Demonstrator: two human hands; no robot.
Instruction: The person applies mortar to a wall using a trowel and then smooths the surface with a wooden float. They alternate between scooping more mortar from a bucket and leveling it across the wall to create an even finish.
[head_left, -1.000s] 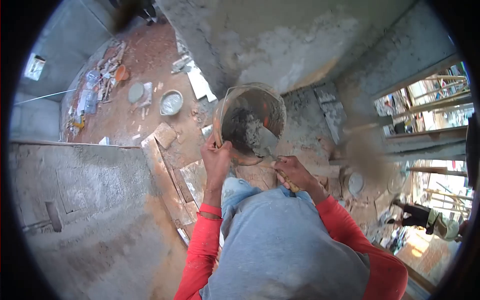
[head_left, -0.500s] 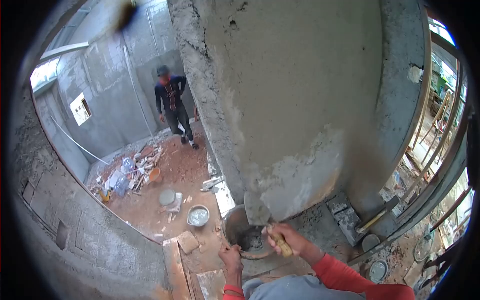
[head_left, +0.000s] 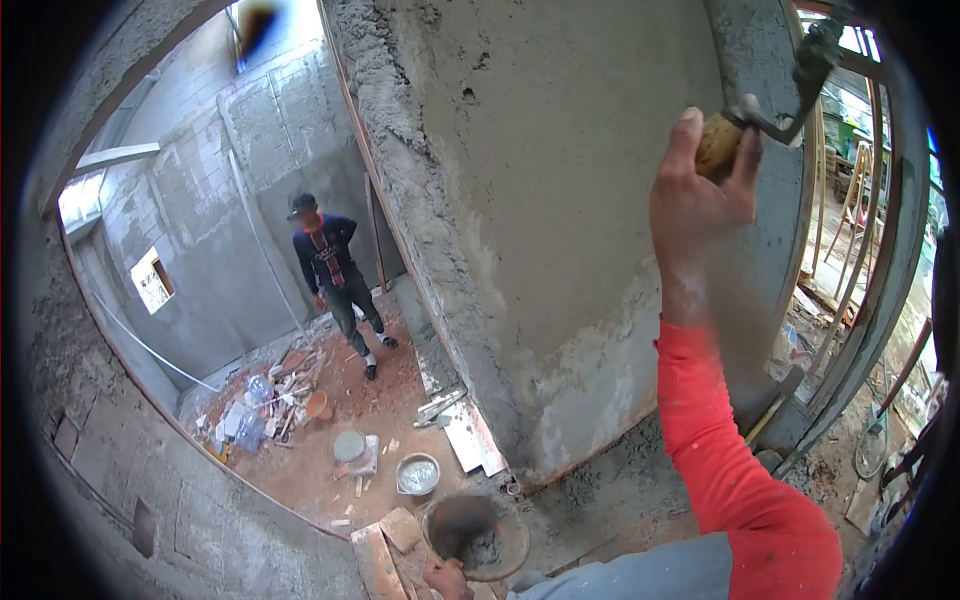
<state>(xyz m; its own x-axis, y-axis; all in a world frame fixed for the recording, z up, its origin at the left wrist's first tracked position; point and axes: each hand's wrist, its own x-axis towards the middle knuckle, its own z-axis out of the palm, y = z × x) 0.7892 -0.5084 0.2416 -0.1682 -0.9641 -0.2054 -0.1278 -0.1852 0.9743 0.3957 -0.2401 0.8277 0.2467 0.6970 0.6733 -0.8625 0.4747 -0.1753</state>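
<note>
I log a co-worker standing toward 9 o'clock and a metal bowl on the ground at 7. At 6, the left hand grasps the bucket, also at 6. Plastered wall at 1. At 2, I read the right hand clenched around the wooden handle of the trowel.

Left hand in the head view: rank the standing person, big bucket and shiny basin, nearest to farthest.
1. Big bucket, rim at the left hand.
2. Shiny basin, on the floor beyond.
3. Standing person, farther back, picture's left.
</note>
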